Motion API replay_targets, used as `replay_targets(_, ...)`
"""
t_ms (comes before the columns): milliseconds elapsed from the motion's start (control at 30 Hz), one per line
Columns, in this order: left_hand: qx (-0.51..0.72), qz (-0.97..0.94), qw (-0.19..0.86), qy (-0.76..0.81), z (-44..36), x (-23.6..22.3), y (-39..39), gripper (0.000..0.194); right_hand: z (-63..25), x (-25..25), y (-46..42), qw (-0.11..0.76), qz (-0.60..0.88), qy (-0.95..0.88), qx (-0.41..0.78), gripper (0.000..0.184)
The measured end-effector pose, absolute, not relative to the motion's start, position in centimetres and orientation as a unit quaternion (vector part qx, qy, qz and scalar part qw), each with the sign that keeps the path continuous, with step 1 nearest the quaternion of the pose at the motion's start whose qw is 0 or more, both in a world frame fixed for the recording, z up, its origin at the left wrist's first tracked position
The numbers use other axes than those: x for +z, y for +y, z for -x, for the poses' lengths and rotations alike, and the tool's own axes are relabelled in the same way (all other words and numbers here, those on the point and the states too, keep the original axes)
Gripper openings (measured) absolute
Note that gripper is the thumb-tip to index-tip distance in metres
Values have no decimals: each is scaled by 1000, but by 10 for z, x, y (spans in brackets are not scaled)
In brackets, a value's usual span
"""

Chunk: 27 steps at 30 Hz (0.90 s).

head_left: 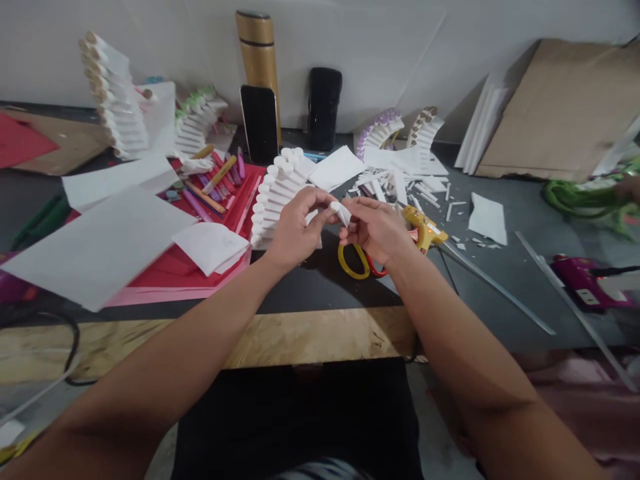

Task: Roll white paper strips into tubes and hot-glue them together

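A small rolled piece of white paper is pinched between my two hands above the table's front part. My left hand grips its left end with thumb and fingers. On the other side my right hand closes its fingertips on the same roll. Just left of my hands stands a fan-shaped row of white paper rolls. Scissors with a yellow and red handle lie under my right hand. Beside that wrist is a yellow glue gun, partly hidden behind the hand.
White sheets and red paper cover the left side, with coloured paper rolls on top. Paper scraps lie behind my hands. A phone, a gold flask and cardboard stand by the wall. Glue sticks lie right.
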<state>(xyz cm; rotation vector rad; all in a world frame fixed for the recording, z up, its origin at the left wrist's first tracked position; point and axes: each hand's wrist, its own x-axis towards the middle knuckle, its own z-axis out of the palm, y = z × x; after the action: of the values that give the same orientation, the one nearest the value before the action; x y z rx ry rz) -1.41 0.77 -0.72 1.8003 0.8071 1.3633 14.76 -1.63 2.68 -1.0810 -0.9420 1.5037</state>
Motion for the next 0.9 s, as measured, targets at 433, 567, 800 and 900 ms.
replay_targets(433, 525, -746, 266, 311, 16, -5, 9, 16, -150, 31, -19, 496, 411, -389, 658, 23)
replay_targets(567, 525, -720, 318, 324, 15, -5, 9, 13, -152, 34, -20, 488, 413, -389, 663, 26)
replay_targets(800, 527, -657, 418, 341, 13, -6, 13, 13, -153, 33, -19, 487, 425, -406, 646, 21)
replay_targets(900, 539, -611, 477, 330, 12, -10, 15, 13, -153, 28, -17, 495, 433, -433, 616, 23)
